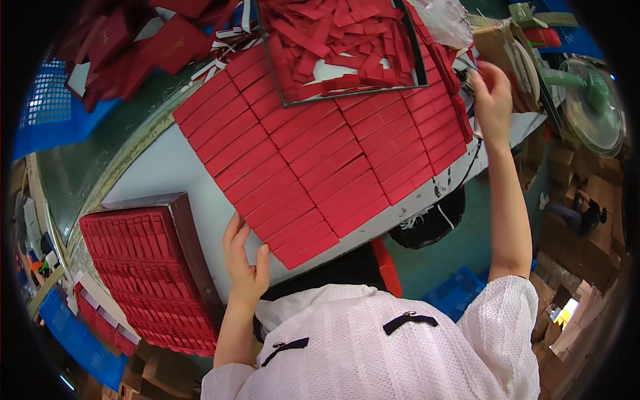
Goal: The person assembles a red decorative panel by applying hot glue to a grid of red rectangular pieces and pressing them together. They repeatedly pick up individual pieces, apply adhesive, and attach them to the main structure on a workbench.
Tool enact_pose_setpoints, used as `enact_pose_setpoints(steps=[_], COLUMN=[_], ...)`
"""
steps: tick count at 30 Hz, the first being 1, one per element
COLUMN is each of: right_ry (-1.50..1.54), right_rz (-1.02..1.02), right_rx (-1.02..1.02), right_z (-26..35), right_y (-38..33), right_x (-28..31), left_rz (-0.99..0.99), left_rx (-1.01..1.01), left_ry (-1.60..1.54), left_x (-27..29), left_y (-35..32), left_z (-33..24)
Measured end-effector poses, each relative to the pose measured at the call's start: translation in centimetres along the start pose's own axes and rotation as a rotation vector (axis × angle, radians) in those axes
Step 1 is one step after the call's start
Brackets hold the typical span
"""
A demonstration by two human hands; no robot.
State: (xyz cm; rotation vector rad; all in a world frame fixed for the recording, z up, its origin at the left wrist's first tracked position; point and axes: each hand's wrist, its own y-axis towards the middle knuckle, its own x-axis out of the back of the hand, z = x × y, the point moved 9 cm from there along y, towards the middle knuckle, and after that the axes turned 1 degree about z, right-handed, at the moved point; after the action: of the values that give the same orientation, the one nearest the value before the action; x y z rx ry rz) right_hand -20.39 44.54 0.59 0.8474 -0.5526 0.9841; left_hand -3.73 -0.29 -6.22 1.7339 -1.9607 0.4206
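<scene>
Rows of flat red rectangular pieces (300, 160) lie side by side on the white tabletop, forming one large slanted block. My left hand (245, 263) is at the near left edge of this block, thumb and fingers apart, fingertips by the outermost pieces. Out to the far right, my right hand (493, 100) has its fingers bent together beside the block's right edge, near a small cluttered spot. Whatever is between those fingertips is too small to make out. On the far part of the block rests a dark-rimmed tray (353, 92) of loose red strips.
A brown-sided box (193, 253) packed with red pieces stands at the left. Red boxes (110, 40) pile up beyond a blue crate (53, 100). Clear plastic wrap (445, 21) and a green fan (595, 93) are at the far right. A black bag (430, 223) hangs below the table edge.
</scene>
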Motion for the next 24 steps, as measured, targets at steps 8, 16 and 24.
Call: enact_pose_setpoints(steps=[8, 16, 24], right_ry=[0.064, 0.303, 0.275], right_rz=[0.221, 0.036, -0.145], right_rx=[0.284, 0.572, 1.028], right_z=[17.8, 21.1, 25.9], right_y=[-0.7, -2.3, -8.5], right_x=[-14.0, -10.8, -7.1], left_rz=[-0.186, -0.019, 0.232], left_rx=[-0.078, 0.119, 0.378], left_ry=[0.074, -0.408, -0.7], left_x=[4.4, 3.5, 0.9], left_y=[3.5, 12.8, 16.1], left_z=[-1.3, -4.2, -4.4])
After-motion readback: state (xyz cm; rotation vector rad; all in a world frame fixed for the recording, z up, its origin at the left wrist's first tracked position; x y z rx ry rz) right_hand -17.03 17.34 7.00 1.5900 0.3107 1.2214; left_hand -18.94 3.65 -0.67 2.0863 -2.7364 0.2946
